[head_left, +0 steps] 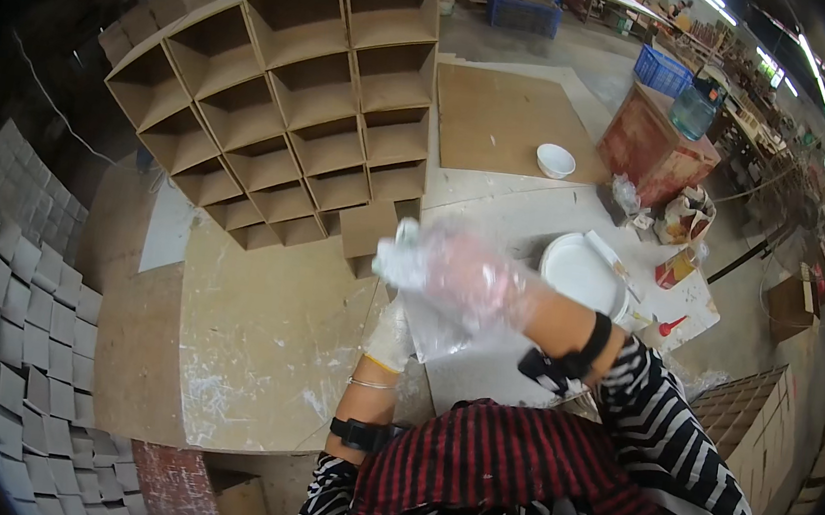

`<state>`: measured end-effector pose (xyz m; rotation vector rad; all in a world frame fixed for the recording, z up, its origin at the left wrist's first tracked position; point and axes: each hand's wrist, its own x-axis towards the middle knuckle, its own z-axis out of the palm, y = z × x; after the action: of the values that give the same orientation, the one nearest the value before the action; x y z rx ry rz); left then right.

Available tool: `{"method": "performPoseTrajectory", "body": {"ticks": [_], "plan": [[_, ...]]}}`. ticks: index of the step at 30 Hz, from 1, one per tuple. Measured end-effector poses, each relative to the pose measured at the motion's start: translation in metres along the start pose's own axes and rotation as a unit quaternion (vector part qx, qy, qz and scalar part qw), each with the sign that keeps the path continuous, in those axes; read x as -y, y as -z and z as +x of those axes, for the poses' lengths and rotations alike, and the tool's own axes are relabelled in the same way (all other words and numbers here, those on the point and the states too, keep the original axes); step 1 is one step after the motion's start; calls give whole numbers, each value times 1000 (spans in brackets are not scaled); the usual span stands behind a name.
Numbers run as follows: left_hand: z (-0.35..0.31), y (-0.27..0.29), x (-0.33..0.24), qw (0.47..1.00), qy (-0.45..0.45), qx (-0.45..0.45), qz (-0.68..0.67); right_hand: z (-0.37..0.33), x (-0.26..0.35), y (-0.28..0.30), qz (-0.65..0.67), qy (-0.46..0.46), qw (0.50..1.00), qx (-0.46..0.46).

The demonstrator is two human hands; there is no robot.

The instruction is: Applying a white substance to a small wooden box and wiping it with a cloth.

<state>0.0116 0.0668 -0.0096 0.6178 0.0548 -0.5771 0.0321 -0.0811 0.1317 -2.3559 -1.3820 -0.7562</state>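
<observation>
My right hand [476,276], inside a clear plastic covering, reaches across my left hand and is smeared by motion. Something whitish [402,257] shows at its fingertips; I cannot make out what it is. Below it, my left hand [390,336] wears a white glove with a yellow cuff, its fingers hidden behind the right hand. Just beyond both hands is a small brown cardboard box [368,229], against the lower corner of a large brown compartment rack [294,94]. Whether the left hand touches that box does not show.
To the right stand a white bucket [582,275] with a brush [613,262] across its rim and a red-tipped bottle [672,325]. A white bowl [555,161] rests on a brown board [508,117]. Stacked pale boxes [19,317] line the left.
</observation>
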Motion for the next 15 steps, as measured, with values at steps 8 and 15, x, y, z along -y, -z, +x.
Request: {"method": "performPoseTrajectory", "body": {"ticks": [8, 15], "plan": [[7, 19, 6, 992, -54, 75, 83, -10, 24, 21, 93, -96, 964, 229], [24, 63, 10, 965, -4, 261, 16, -29, 33, -2, 76, -108, 981, 141]]}}
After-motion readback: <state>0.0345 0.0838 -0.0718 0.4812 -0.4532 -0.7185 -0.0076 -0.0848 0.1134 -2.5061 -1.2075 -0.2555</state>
